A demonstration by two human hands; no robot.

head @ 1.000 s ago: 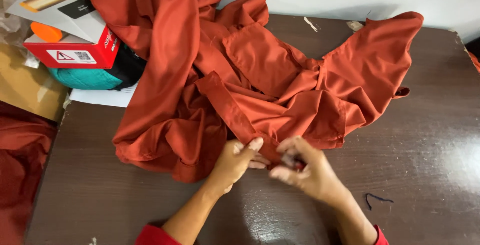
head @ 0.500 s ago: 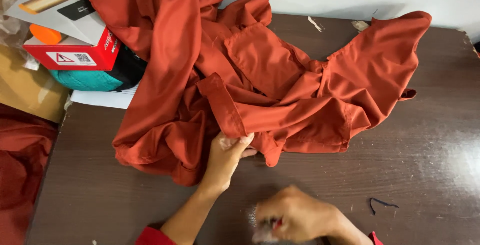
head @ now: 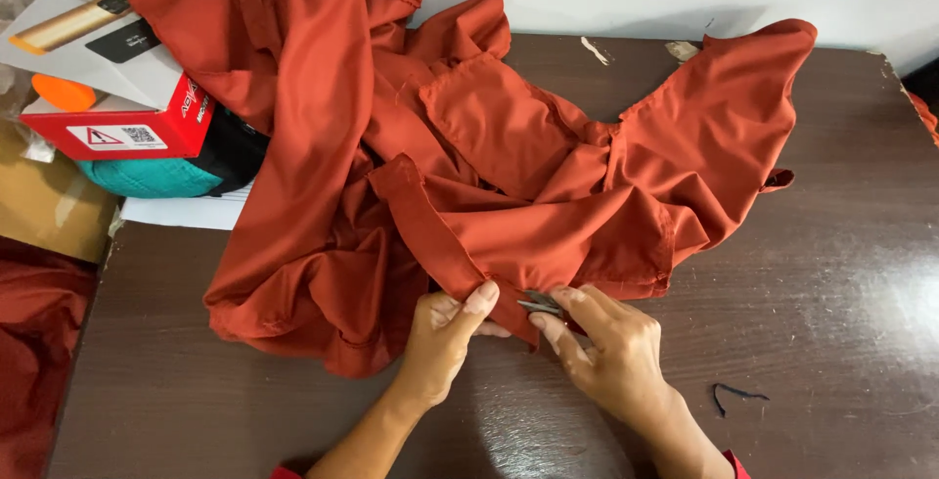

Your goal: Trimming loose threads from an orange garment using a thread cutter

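Rust-red garment lies on the wooden table; the left hand pinches its strap edge, the right hand grips small metal snips against it.

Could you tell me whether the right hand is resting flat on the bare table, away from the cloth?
No, the right hand holds a small metal tool against the edge of the rust-red garment.
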